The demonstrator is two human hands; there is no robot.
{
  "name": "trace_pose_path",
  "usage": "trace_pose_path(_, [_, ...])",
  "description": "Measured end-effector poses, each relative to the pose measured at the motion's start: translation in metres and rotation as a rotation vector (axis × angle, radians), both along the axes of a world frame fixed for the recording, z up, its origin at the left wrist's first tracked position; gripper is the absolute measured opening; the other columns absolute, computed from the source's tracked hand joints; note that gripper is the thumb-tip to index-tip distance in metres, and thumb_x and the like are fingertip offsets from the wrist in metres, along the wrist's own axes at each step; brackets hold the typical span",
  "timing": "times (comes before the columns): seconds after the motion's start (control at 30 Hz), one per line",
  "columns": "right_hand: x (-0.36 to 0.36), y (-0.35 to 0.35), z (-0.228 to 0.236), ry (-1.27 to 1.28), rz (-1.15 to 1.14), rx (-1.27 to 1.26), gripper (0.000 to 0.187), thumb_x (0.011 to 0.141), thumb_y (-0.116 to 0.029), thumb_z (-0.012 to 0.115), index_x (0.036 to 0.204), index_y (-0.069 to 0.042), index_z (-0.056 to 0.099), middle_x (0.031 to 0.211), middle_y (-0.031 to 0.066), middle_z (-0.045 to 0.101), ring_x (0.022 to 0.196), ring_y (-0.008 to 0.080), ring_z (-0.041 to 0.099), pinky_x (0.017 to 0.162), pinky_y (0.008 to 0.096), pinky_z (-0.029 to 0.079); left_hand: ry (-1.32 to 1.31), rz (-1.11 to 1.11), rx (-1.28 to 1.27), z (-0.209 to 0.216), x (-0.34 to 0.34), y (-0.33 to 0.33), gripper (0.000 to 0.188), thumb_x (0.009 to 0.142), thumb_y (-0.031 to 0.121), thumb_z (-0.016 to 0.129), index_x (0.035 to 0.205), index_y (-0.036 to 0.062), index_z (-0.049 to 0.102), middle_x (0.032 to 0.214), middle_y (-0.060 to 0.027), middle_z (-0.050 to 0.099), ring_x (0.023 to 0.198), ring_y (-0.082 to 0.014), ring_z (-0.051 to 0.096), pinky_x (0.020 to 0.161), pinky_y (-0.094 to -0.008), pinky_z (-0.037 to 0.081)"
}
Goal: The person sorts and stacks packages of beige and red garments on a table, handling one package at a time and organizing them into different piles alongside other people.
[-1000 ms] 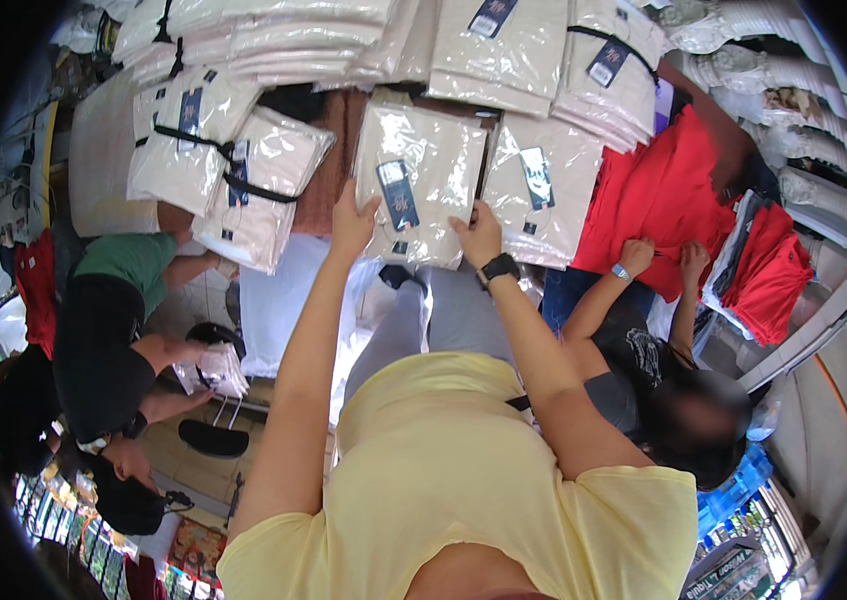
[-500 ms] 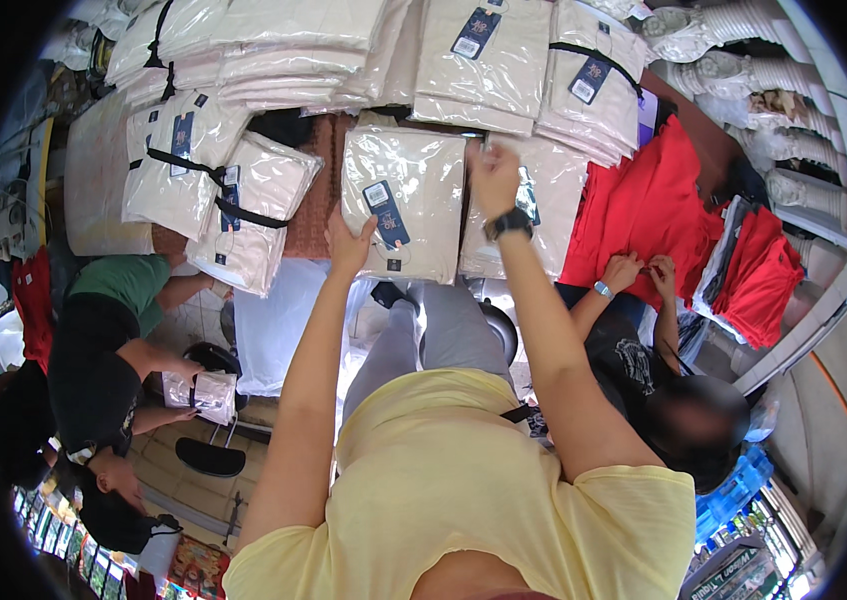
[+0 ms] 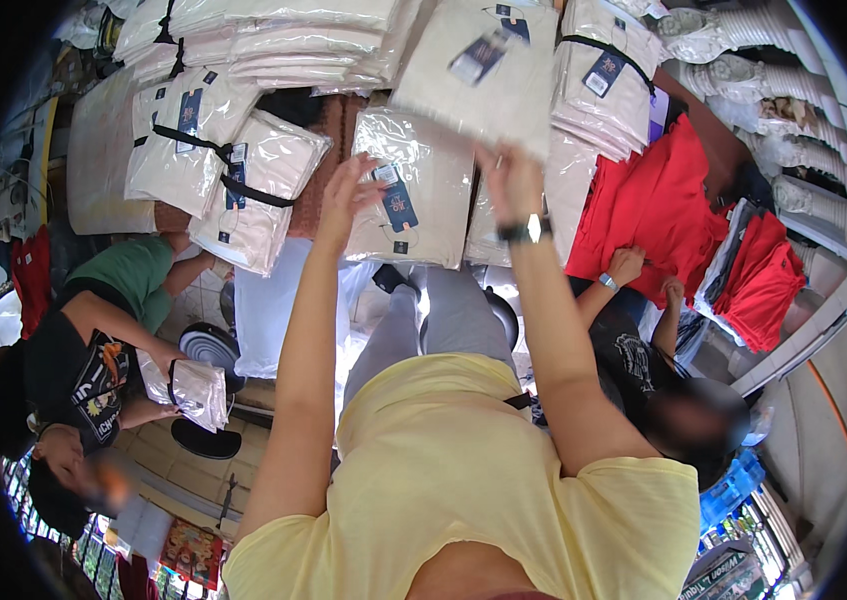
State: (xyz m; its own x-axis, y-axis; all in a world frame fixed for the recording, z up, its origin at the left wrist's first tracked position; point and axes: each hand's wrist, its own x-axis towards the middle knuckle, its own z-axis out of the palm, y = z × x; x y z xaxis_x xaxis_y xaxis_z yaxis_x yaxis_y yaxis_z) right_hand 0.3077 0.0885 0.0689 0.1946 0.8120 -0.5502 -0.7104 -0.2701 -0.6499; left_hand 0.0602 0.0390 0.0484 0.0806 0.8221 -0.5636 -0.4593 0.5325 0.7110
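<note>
A flat cream garment in a clear plastic bag (image 3: 413, 215), with a dark blue tag, lies at the table's front edge before me. My left hand (image 3: 345, 200) hovers at its left edge, fingers apart and holding nothing. My right hand (image 3: 513, 185) has its fingers closed at the lower edge of another bagged cream garment (image 3: 483, 95). That one sits tilted and blurred by motion over the far stack. One more bagged garment (image 3: 565, 185) lies partly hidden behind my right wrist.
Bundles of bagged garments tied with black bands (image 3: 193, 140) stand left; another tied stack (image 3: 608, 75) is at the back right. Red cloth (image 3: 653, 205) lies right, with a co-worker's hands (image 3: 626, 265) on it. A person at left holds a banded bundle (image 3: 198, 390).
The far bagged garment has turned askew and shifted toward me, with my right hand at its edge. My left hand has lifted off the front bag. The person at left has turned.
</note>
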Motion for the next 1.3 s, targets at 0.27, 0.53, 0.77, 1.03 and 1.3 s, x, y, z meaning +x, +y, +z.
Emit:
trace_pose_path(0.27, [0.001, -0.133, -0.005, -0.675, 1.294, -0.614, 0.065, 0.085, -0.043, 0.065, 0.115, 0.012, 0.049, 0.105, 0.0265, 0.062, 0.086, 0.0361, 0.065, 0.08, 0.0428, 0.055, 0.583, -0.327, 0.159, -0.055, -0.028, -0.032, 0.051, 0.082, 0.006, 0.066, 0.128, 0.0003, 0.047, 0.115, -0.0098, 0.06, 0.108, -0.0165, 0.056, 0.093, -0.0281, 0.043])
trace_pose_path(0.53, [-0.005, -0.061, -0.124, -1.08, 0.809, -0.196, 0.088, 0.077, -0.059, 0.066, 0.125, 0.011, 0.043, 0.129, 0.0337, 0.044, 0.13, 0.0418, 0.034, 0.106, 0.0461, 0.031, 1.576, -0.28, 0.291, -0.076, -0.005, -0.063, 0.061, 0.077, 0.023, 0.074, 0.122, -0.0073, 0.046, 0.112, -0.0229, 0.061, 0.103, -0.0368, 0.059, 0.09, -0.039, 0.045])
trace_pose_path(0.77, [-0.018, -0.042, -0.126, -0.579, 0.749, -0.149, 0.087, 0.065, -0.044, 0.084, 0.125, 0.007, 0.048, 0.118, 0.0202, 0.059, 0.111, 0.0274, 0.058, 0.094, 0.0355, 0.047, 0.421, -0.178, -0.119, -0.078, -0.01, -0.011, 0.067, 0.076, 0.032, 0.078, 0.124, -0.0033, 0.049, 0.116, -0.0155, 0.061, 0.104, -0.0248, 0.061, 0.087, -0.0341, 0.049])
trace_pose_path(1.03, [-0.017, -0.066, -0.094, -0.321, 0.734, -0.052, 0.069, 0.061, -0.014, 0.089, 0.12, 0.0, 0.054, 0.113, 0.0108, 0.064, 0.098, 0.0186, 0.062, 0.086, 0.032, 0.051, 0.141, -0.269, -0.256, -0.057, -0.022, -0.032, 0.057, 0.072, 0.013, 0.081, 0.121, 0.0008, 0.056, 0.113, -0.0116, 0.064, 0.104, -0.0209, 0.061, 0.088, -0.0339, 0.05])
trace_pose_path(1.3, [0.005, -0.072, -0.015, -0.583, 0.965, 0.295, 0.063, 0.061, -0.016, 0.089, 0.114, -0.001, 0.06, 0.108, 0.0074, 0.067, 0.095, 0.0159, 0.063, 0.086, 0.0314, 0.052, 0.974, -0.438, 0.571, -0.01, -0.034, -0.083, 0.038, 0.077, 0.027, 0.076, 0.108, 0.0089, 0.066, 0.11, -0.0093, 0.067, 0.097, -0.0274, 0.063, 0.087, -0.0365, 0.049])
